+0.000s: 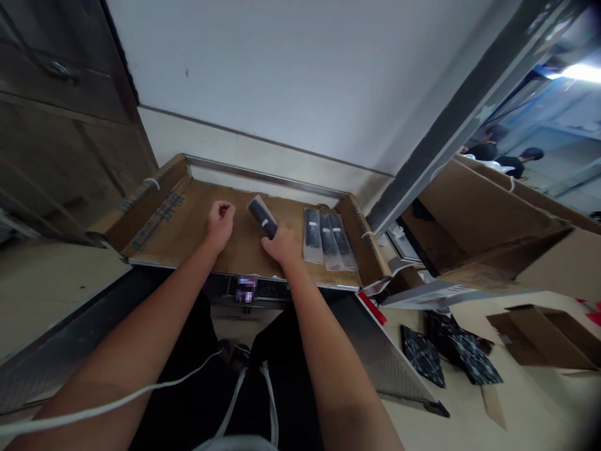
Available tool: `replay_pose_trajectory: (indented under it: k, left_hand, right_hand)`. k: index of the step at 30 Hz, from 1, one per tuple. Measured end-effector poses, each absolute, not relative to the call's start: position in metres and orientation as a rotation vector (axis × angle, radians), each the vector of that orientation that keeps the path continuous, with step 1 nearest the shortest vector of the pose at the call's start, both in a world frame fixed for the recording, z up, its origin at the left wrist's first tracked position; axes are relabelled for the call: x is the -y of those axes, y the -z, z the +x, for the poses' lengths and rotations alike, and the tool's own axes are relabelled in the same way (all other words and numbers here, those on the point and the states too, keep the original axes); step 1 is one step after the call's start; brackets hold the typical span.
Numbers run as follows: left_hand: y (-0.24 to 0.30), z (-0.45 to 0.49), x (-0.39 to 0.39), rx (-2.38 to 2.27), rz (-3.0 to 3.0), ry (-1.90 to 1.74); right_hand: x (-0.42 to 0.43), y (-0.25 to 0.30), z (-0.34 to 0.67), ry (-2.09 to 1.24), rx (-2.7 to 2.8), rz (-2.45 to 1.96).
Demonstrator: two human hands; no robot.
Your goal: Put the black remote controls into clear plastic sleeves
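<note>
My right hand grips the lower end of a dark, flat item in a clear plastic sleeve, which bears a small white label. The sleeved item points up and to the left, tilted over the cardboard-lined tray. To the left of it, my left hand is over the tray with its fingers curled in, and nothing shows in them. Several similar sleeved dark items lie side by side at the tray's right end. The exact kind of item inside the sleeves cannot be made out.
Cardboard walls border the tray's ends. A large open carton stands to the right. On the floor are dark patterned bags and another carton. A white cord crosses my left arm. People work at far right.
</note>
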State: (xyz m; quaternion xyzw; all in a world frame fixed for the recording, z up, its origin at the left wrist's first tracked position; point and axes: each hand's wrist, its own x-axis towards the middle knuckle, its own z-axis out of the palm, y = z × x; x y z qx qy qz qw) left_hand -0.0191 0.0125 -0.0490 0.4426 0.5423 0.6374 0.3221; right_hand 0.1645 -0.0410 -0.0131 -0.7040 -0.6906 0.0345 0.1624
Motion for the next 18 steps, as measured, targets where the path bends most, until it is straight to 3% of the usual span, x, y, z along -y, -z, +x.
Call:
replay_pose_trajectory:
  k: [3,9,18]
  left_hand:
    - [0.047,-0.019,-0.013,-1.41,1.075,-1.816]
    - [0.041,-0.021,-0.009,-1.302,1.084,-1.686]
    - [0.035,-0.02,0.0,-1.414,1.203,-1.77]
  right_hand:
    - [0.045,0.018,0.164,-0.087,2.071,-1.903]
    - [0.051,0.022,0.162,0.013,2.187,-1.748]
    - [0.055,0.016,0.16,0.004,2.201,-1.756]
